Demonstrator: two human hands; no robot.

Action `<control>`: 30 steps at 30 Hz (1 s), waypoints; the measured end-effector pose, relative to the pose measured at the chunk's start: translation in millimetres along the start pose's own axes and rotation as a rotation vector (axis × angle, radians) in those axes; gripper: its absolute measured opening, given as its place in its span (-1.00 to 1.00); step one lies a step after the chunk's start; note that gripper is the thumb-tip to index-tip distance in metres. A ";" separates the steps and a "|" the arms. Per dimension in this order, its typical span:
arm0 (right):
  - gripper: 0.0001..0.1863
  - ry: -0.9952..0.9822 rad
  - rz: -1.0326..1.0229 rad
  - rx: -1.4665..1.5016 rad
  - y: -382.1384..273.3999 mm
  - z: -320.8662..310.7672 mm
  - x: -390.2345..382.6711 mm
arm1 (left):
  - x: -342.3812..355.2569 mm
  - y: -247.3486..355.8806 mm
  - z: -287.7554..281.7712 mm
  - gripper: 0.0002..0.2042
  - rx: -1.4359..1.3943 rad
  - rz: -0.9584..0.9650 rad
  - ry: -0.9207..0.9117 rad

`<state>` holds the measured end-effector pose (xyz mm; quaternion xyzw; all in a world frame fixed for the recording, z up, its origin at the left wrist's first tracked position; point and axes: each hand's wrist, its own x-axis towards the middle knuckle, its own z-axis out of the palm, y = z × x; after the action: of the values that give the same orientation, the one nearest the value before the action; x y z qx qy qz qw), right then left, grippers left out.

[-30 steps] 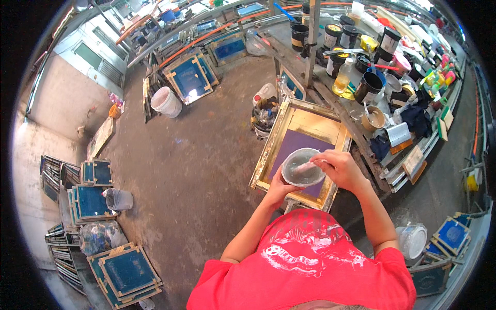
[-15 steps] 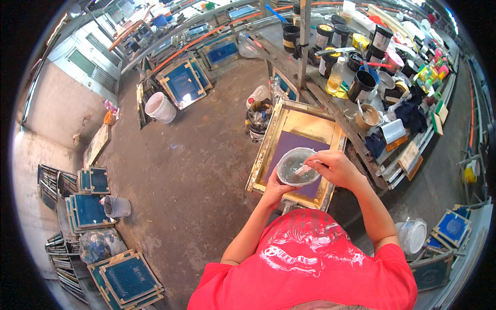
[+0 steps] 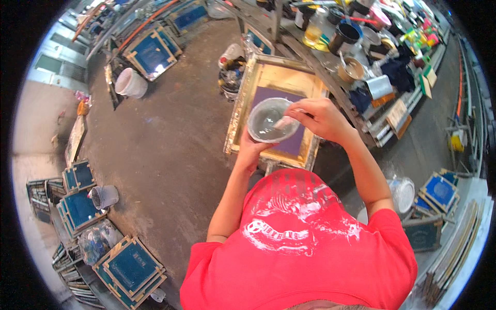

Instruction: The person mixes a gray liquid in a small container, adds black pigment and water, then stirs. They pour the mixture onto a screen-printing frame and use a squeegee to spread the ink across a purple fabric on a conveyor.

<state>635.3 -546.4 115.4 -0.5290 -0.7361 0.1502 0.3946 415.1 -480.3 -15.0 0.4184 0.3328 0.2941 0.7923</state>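
Note:
My left hand (image 3: pixel 252 149) grips a round translucent plastic tub (image 3: pixel 251 127) from below and the left side. Inside the tub is a greyish, glossy liquid. My right hand (image 3: pixel 324 119) comes over the tub's right rim, its fingers closed on a short whitish stirring stick (image 3: pixel 283 122). The stick's lower end reaches down to the liquid; its exact shape is partly hidden by my fingers. Under the tub lies a wooden-edged printing screen (image 3: pixel 237 111) with a purple panel (image 3: pixel 293 145) and a yellowish inner border.
To the right, a crowded bench holds a black ink pot (image 3: pixel 345 37), a brown paint tub (image 3: pixel 351 70) and a bottle of yellow liquid (image 3: pixel 314 33). A white bucket (image 3: pixel 131 83) and blue screens (image 3: pixel 151 52) stand far left. More screens (image 3: pixel 133 269) lean near left.
The whole view has tilted lower, so the tub and both hands appear higher and further left. The right hand has shifted slightly within the tub, still holding the stick.

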 end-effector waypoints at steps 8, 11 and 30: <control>-0.86 0.055 0.065 -0.081 14.5 -11.3 -5.8 | 0.1 -5.9 -1.8 -0.12 0.053 0.048 -0.001; -0.87 -0.049 0.088 -0.072 16.9 -8.3 -10.6 | 0.0 -8.1 -0.4 -0.13 0.000 0.039 0.031; -0.77 -0.054 0.071 0.016 12.8 -5.6 10.8 | 15.3 13.1 7.4 -0.25 -0.005 0.115 -0.018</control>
<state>646.5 -532.7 115.4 -0.5473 -0.7260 0.1845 0.3732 427.6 -466.1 -4.8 0.4377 0.3002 0.3361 0.7781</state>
